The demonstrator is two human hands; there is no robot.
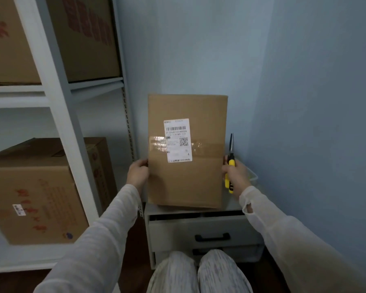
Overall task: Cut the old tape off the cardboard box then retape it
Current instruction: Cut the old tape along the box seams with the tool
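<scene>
A brown cardboard box (186,182) stands tilted up on a small grey drawer unit (199,231), its broad face toward me. A white shipping label (177,140) sits on that face, crossed by a strip of clear old tape (207,148) running side to side. My left hand (137,172) grips the box's left edge. My right hand (236,176) is at the box's right edge and holds yellow-handled scissors (230,163), their closed blades pointing up beside the box.
A white metal shelf rack (57,106) stands at the left, holding large printed cartons (34,197). Blue walls meet in the corner behind the box. A clear plastic tub (253,176) lies behind my right hand. My knees (199,271) are just below the drawers.
</scene>
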